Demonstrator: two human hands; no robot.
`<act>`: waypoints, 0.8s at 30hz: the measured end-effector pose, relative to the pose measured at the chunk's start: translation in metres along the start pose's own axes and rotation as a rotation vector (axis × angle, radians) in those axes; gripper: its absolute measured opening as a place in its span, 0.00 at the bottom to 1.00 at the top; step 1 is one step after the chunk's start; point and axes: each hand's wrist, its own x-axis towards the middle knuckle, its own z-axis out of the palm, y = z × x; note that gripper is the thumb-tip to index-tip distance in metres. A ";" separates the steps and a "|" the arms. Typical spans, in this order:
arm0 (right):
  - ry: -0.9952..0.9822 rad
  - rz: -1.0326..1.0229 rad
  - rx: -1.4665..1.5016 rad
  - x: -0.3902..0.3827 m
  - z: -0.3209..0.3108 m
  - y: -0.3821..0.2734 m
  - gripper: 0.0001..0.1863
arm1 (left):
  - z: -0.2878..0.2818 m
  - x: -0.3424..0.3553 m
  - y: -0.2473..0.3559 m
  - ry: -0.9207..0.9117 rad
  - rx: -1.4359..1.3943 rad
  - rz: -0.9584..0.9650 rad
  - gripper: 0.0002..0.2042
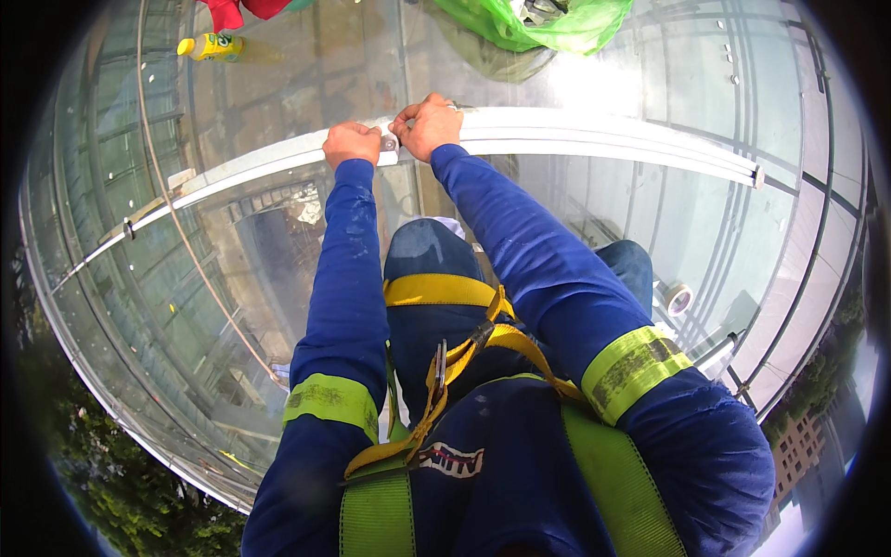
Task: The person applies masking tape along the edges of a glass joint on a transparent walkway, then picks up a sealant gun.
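A long white metal rail (594, 130) lies across the glass surface in front of me. Near its middle sits a small white metal bracket (390, 148) with a round bolt or hole in it. My left hand (352, 143) is closed on the rail, just left of the bracket. My right hand (431, 126) is closed at the bracket's right side, thumb and fingers pinched together. Whatever is between those fingertips is hidden. Both forearms reach forward in blue sleeves with yellow-green bands.
A yellow-capped bottle (212, 47) lies far left, near a red cloth (243, 9). A green plastic bag (548, 35) with things inside stands far ahead. A rope (172, 209) runs down the left side. A tape roll (678, 299) is right of my knee. Yellow harness straps (441, 290) cross my lap.
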 end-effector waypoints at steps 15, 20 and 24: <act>-0.140 -0.005 -0.014 -0.017 -0.033 -0.004 0.14 | 0.002 -0.019 0.010 -0.001 -0.193 0.327 0.08; 0.127 -0.433 0.111 -0.110 -0.074 0.067 0.10 | -0.020 -0.024 0.009 -0.084 0.248 0.400 0.13; -0.388 -0.453 -0.371 -0.222 -0.097 0.143 0.28 | -0.029 -0.070 0.031 -0.021 0.070 0.422 0.21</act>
